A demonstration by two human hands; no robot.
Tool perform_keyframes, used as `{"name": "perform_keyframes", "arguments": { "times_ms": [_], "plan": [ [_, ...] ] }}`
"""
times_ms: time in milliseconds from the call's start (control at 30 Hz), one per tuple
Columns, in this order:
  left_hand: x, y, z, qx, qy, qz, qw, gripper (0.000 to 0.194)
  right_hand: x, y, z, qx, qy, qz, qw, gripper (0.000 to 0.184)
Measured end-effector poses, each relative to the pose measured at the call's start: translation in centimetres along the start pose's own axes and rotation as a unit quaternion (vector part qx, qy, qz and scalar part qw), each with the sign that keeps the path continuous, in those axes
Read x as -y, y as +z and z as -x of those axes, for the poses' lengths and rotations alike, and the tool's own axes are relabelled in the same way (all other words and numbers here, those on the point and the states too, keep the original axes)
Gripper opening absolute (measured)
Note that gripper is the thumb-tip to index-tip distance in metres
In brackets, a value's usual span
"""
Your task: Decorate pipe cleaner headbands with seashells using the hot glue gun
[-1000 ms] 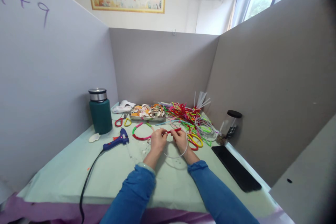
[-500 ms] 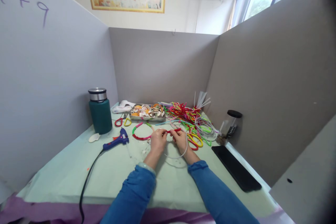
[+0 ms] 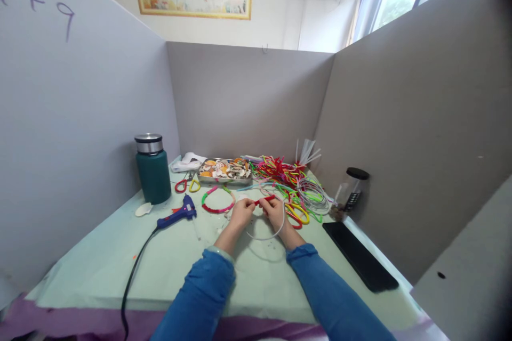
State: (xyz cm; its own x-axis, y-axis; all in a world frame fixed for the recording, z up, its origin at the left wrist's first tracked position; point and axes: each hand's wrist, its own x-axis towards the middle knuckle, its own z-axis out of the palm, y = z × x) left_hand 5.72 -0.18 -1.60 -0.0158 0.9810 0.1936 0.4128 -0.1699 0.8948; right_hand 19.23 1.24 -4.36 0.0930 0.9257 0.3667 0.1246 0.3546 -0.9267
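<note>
My left hand (image 3: pixel 241 214) and my right hand (image 3: pixel 275 213) meet over the middle of the table, fingertips almost touching. Between them they pinch a red pipe cleaner (image 3: pixel 264 200) that lies against a white hoop (image 3: pixel 260 238). The hoop hangs down in a loop below my fingers and passes by my right wrist. Left of my left hand lies a ring wrapped in several colours (image 3: pixel 215 211). Scissors with red and yellow handles (image 3: pixel 298 214) rest just beyond my right hand. The exact grip of my fingertips is partly hidden.
A blue glue gun (image 3: pixel 176 214) with a black cord lies at left, near a green bottle (image 3: pixel 153 177). Behind are a tray of shells (image 3: pixel 226 180), a pile of pipe cleaners (image 3: pixel 282 170) and coiled grey wire (image 3: pixel 314 195). A black slab (image 3: pixel 360 257) and a clear jar (image 3: pixel 352 194) stand right.
The hanging part of the white hoop has shifted slightly up and left. My left hand has moved a little, while my right hand stays almost in place.
</note>
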Motion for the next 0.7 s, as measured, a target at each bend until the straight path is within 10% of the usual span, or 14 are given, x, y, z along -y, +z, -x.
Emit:
{"name": "perform_keyframes", "arguments": {
  "times_ms": [700],
  "plan": [
    [-0.89, -0.30, 0.44, 0.046, -0.121, 0.196, 0.972, 0.024, 0.38, 0.19, 0.09, 0.023, -0.007, -0.012, 1.000, 0.040]
  ]
}}
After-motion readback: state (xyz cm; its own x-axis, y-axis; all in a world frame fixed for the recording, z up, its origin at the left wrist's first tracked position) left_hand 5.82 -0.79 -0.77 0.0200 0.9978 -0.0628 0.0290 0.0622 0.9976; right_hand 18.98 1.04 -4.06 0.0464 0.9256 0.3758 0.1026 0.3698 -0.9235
